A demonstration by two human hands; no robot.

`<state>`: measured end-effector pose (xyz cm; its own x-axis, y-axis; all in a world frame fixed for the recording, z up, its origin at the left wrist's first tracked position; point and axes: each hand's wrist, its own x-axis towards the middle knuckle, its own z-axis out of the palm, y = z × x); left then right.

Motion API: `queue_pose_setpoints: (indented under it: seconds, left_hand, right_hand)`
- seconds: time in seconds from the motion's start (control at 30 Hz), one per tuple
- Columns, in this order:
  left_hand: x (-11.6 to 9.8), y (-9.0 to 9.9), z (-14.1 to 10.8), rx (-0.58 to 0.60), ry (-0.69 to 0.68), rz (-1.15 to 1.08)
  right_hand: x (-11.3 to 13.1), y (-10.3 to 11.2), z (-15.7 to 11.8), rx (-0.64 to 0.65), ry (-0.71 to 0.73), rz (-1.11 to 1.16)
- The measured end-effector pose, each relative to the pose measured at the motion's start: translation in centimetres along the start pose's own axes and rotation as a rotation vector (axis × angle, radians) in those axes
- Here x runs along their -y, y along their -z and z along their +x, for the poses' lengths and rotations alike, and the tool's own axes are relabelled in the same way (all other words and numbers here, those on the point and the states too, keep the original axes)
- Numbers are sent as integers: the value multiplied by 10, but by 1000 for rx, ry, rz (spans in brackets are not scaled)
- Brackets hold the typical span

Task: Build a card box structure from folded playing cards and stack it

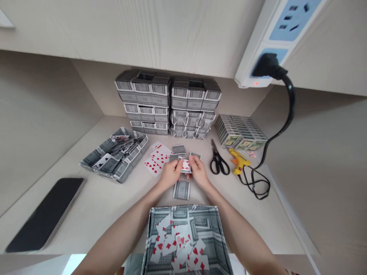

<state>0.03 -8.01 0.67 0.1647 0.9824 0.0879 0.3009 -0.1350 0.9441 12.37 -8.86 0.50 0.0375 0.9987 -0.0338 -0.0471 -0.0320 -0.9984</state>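
Both my hands meet at the middle of the desk around a small folded playing card [185,165] with red marks. My left hand [171,172] pinches its left side, and my right hand [198,170] pinches its right side. Just below them a grey-backed card piece [181,190] lies flat. More grey-backed pieces [179,149] are beyond my fingers. To the left, red diamond cards [158,157] lie fanned on the desk. Nearest me, an open box made of cards [220,240] holds loose pieces with red hearts and diamonds.
Card-covered boxes [155,100] are stacked at the back. A card tray [126,172] and black phone [46,214] lie left. Black scissors [219,163], a yellow glue gun [239,162] with its cord, and card packs [241,133] are right. A power strip [258,49] hangs above.
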Motion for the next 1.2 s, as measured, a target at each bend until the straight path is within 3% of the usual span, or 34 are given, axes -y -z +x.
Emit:
queue_pose_setpoints:
  seconds: [0.13, 0.3, 0.4, 0.53, 0.63, 0.77, 0.97, 1.07, 1.2]
  left_hand:
    - [-1, 0, -1, 42, 30, -31]
    - [-6, 3, 4, -26, 75, -263]
    - [-6, 5, 7, -36, 34, -353]
    - [0, 5, 10, -103, -54, -219]
    - [3, 5, 10, -108, -83, -46]
    - [3, 4, 7, -68, -110, 109]
    - [0, 1, 1, 26, -49, 152]
    - [-1, -2, 0, 48, -74, 251]
    - [0, -1, 1, 1, -120, 323]
  right_hand:
    - [-2, 3, 3, 1, 3, -2]
    - [-9, 5, 7, -77, 59, 60]
    - [-10, 5, 9, -74, 58, 106]
    - [-7, 4, 6, 44, -19, 184]
    - [-3, 4, 4, 71, -45, 123]
    - [-4, 5, 2, -36, 4, -162]
    - [-10, 4, 2, -241, 235, -576]
    - [-12, 5, 2, -271, 280, -634]
    - [-13, 6, 2, -206, 285, -501]
